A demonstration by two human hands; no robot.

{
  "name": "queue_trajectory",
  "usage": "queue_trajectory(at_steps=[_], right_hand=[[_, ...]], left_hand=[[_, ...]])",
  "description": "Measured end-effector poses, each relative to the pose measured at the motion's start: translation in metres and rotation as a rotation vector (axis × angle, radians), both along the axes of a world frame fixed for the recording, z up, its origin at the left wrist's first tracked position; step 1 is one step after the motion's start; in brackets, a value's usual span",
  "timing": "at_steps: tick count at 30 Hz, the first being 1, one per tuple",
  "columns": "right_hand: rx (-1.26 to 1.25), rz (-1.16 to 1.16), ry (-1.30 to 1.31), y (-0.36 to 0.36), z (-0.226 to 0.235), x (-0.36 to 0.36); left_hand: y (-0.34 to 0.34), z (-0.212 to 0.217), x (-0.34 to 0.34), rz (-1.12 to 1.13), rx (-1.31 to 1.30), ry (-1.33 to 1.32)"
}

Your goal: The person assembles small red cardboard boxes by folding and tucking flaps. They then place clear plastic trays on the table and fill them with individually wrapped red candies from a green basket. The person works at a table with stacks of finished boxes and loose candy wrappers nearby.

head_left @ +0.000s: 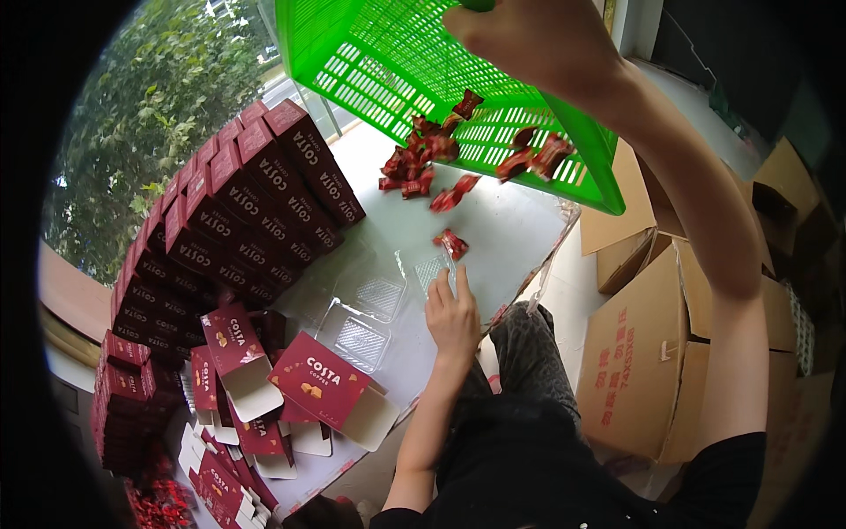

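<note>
High on the right, my right hand (533, 40) grips the rim of a green plastic basket (582, 145) that is tipped over the table. Small red twist-wrapped sweets (423, 145) lie in and tumble from its lower side; a few are blurred in the air. My left hand (454, 313) is low over the table, its visible fingers stretched out toward a red sweet (451, 244). By those fingers lies a clear plastic tray (429, 271), partly hidden. More clear trays (359, 342) rest to the left of the hand.
Stacked maroon boxes (242, 189) form a tall wall at the table's left. Unfolded maroon cartons (322, 379) lie in front, with red sweets (163, 502) at the lower left. Brown cardboard boxes (634, 353) stand on the floor at right, beyond the table edge (555, 251).
</note>
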State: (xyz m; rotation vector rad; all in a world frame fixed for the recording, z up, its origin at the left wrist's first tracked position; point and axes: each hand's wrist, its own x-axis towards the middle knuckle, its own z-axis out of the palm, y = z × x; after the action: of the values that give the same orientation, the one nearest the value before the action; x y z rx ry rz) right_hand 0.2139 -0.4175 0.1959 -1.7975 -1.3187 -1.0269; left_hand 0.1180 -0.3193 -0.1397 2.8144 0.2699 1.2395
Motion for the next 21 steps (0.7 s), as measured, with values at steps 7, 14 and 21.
queue_trajectory(at_steps=[7, 14, 21], right_hand=[[-0.138, 0.114, -0.075, 0.024, -0.008, -0.004], [-0.114, -0.048, -0.369, 0.038, -0.020, -0.010], [-0.028, 0.004, -0.185, 0.001, -0.023, 0.028]], left_hand=[[-0.007, 0.010, 0.002, 0.034, 0.002, 0.061], [-0.001, 0.007, -0.001, 0.082, 0.024, 0.067], [-0.004, 0.001, 0.004, 0.056, 0.018, 0.056]])
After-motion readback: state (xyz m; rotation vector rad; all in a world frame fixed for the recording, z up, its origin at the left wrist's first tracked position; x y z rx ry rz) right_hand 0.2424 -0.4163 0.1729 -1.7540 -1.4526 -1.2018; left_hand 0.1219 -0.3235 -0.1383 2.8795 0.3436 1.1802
